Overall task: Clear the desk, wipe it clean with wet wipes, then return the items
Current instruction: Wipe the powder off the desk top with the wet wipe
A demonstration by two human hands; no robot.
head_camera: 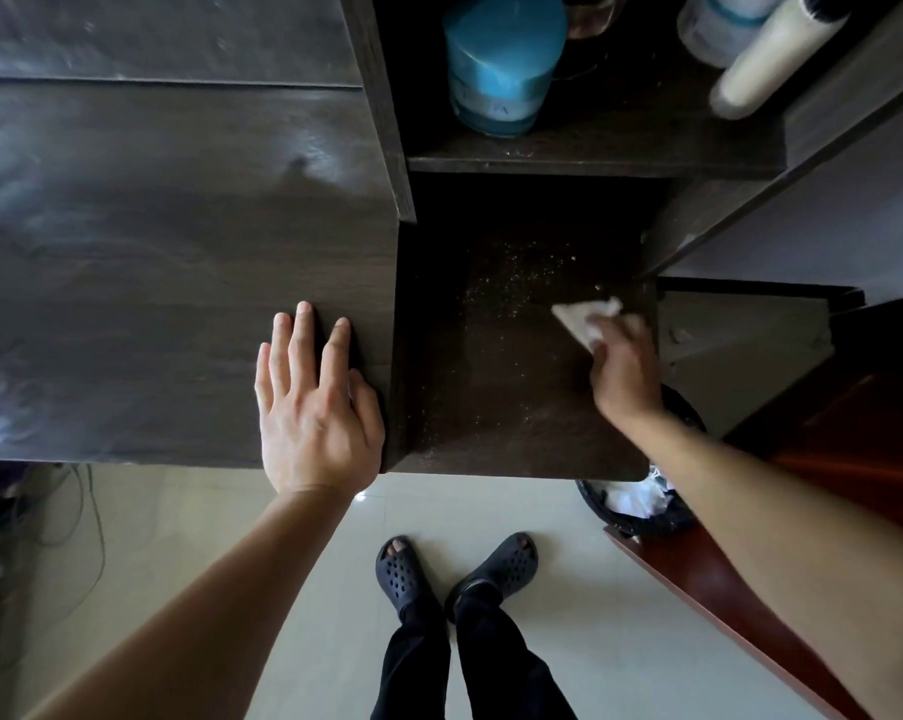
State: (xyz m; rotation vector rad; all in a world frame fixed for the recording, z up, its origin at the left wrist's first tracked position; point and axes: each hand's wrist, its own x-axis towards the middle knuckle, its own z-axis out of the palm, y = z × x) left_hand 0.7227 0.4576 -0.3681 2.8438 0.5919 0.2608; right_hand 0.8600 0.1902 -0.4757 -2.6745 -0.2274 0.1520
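My left hand (314,407) lies flat on the dark desk (153,252) at its right edge, fingers straight and spread, holding nothing. My right hand (626,366) grips a crumpled white wet wipe (584,319), fingers bunched over it and pressing it onto the lower shelf (491,397) near that shelf's far right corner. Pale specks (512,272) dot the shelf just left of the wipe. On the shelf above stand a blue container (501,59) and a cream roll (771,54). A black-lined bin (641,517) sits on the floor under my right forearm.
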